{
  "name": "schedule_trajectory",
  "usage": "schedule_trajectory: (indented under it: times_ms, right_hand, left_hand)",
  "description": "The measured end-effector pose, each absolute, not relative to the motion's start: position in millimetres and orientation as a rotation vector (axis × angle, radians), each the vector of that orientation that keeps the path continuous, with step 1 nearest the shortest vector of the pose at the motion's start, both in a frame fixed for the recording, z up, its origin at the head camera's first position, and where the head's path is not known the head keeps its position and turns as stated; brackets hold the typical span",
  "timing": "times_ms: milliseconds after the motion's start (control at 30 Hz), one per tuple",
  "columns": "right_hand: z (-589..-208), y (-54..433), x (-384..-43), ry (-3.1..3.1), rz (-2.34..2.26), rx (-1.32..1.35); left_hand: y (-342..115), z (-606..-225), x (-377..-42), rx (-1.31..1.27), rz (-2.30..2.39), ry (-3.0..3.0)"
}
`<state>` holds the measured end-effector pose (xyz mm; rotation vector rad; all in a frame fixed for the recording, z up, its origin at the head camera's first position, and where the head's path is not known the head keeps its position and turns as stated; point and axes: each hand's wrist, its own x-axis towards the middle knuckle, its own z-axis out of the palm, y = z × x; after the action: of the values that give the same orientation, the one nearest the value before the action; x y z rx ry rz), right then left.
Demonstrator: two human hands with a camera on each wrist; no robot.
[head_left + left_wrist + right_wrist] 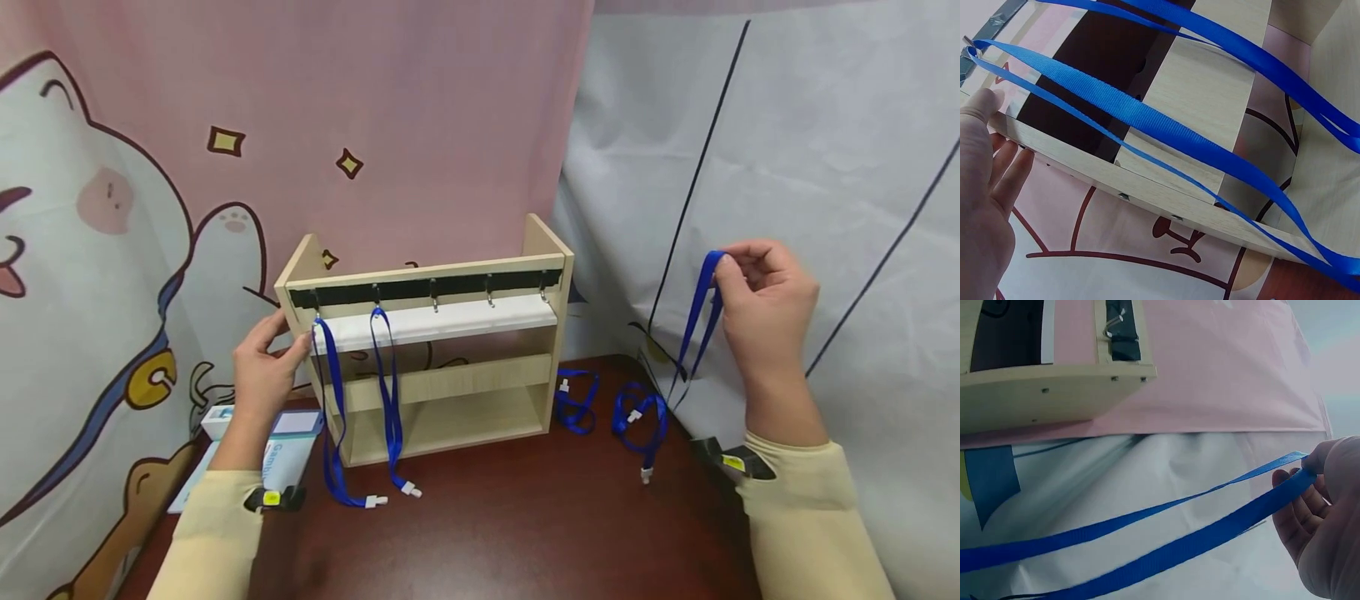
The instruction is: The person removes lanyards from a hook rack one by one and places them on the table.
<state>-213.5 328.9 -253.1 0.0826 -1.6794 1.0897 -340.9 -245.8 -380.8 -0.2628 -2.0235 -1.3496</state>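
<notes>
Sleeves [813, 529], left hand [262, 367] curled round rack [465, 378] edge, right hand [772, 304] mid-air with pinched lanyard [696, 304]

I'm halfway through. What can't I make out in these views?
Held lanyard: its lower end is cut off by the left edge of the right wrist view; in the head view I can't tell whether it joins the rightmost coiled lanyard.
Hung lanyards: lower ends cut off by the left wrist view's right edge.
Light blue packet: head view, partly covered by the left forearm.
</notes>
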Motion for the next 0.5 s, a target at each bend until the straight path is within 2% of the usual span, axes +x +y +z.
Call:
schedule_trajectory:
  times_ms: [500]
  right_hand:
    - [-287.1,344.9,-230.5,-1.809,1.107,0.095]
  left_hand:
    - [-245.6,-379.8,-338.0,-0.286,-1.34,-2.016]
